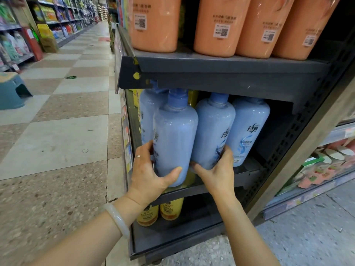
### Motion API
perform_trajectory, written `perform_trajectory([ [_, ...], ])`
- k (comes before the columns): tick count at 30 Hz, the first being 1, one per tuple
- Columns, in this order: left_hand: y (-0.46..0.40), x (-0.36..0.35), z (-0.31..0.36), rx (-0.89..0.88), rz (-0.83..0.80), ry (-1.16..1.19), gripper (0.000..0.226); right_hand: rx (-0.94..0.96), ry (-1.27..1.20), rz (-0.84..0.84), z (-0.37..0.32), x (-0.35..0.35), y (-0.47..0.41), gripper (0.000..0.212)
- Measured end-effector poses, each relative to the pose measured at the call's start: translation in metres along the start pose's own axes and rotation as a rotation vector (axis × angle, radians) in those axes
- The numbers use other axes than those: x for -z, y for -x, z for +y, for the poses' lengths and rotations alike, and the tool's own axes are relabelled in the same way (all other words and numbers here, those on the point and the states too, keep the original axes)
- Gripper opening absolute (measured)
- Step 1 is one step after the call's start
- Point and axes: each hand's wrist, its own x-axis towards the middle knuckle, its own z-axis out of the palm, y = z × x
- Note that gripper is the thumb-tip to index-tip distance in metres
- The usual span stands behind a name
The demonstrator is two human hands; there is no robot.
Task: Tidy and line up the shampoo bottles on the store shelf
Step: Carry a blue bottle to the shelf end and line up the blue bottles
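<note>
Left hand: its grip is wrapped around the base of the front blue bottle, thumb across the front; this bottle leans a little and juts past the edge of the middle shelf
Right hand: its grip is curled around the foot of the second blue bottle, just beside the first
Other blue bottles: one stands at the right, one behind at the left, probably upright
Upper shelf: orange bottles in a row
Lower shelf: yellow bottles
</note>
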Motion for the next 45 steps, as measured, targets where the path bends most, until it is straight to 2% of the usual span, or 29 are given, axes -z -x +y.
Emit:
perform_trajectory([
  [5, -0.002, -0.001, 0.003, 0.092, -0.041, -0.084, 0.108, -0.063, 0.024, 0.014, 0.002, -0.006, -0.002, 0.088],
  [19, 0.003, -0.003, 0.003, 0.142, 0.011, -0.110, 0.106, -0.062, 0.043, -0.018, 0.008, -0.005, -0.002, 0.090],
  [29, 0.003, 0.000, 0.008, 0.138, -0.040, -0.117, 0.106, -0.034, 0.016, -0.027, 0.007, -0.004, 0.000, 0.092],
  [31, 0.003, 0.001, 0.006, 0.131, -0.042, -0.089, 0.103, -0.030, -0.002, 0.020, 0.004, -0.004, 0.007, 0.091],
  [35, 0.004, 0.000, 0.007, 0.104, -0.014, 0.046, 0.076, 0.256, -0.079, 0.229, -0.008, -0.008, 0.043, 0.062],
  [36, 0.004, 0.002, 0.006, 0.092, 0.017, 0.078, 0.068, 0.301, -0.087, 0.219, -0.012, -0.013, 0.053, 0.057],
  [38, 0.003, 0.003, 0.004, 0.053, 0.060, 0.121, 0.057, 0.313, -0.076, 0.127, -0.020, -0.021, 0.066, 0.060],
  [42, 0.000, 0.005, -0.002, -0.028, 0.132, 0.186, 0.049, 0.085, -0.145, -0.124, -0.033, -0.039, 0.069, 0.095],
  [45, -0.005, 0.006, -0.008, 0.077, 0.238, 0.363, 0.043, -0.042, -0.164, -0.157, -0.030, -0.052, 0.061, 0.103],
])
